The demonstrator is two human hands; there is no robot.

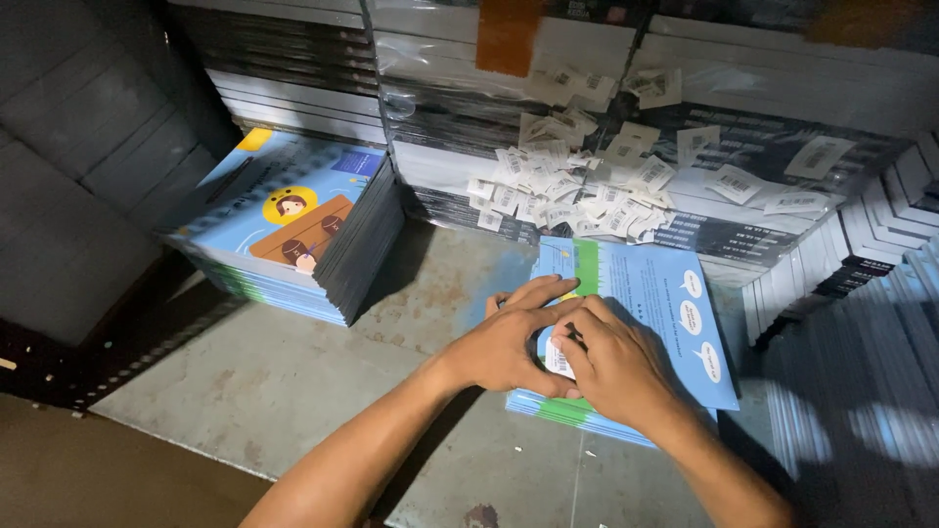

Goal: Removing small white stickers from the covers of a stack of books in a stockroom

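Head view, looking down on a worn grey metal table [293,372].

Lower centre of frame: both hands together over a short stack of blue booklets [646,313]. Stack lying flat, top cover light blue with a green strip and white speech bubbles, green and blue edges showing at the near side.

Left hand [509,342]: palm down, fingers loosely curved and extended toward the upper right, fingertips resting on the near left part of the top cover. Not closed around anything; thumb meeting the other hand.

Right hand [611,362]: fingers bent, thumb and forefinger pinched on a small white barcode sticker [558,360]. Sticker sitting at the lower left part of the top booklet, in the gap between the two hands, partly hidden by fingers. Pressed flat or still lifted at one edge: cannot tell.

Upper centre to upper right: loose heap of white barcode stickers [577,186] spread on a shrink-wrapped bundle of dark books [743,235], just behind the blue stack.

Upper left: taller stack of booklets [293,225], cover with a cartoon figure on a yellow disc, well apart from the hands.

Right edge: rows of dark-spined books [861,254] on end, dim and blurred toward the lower right.

Top edge: more wrapped bundles [440,59], a strip of brown tape [509,34] on one.
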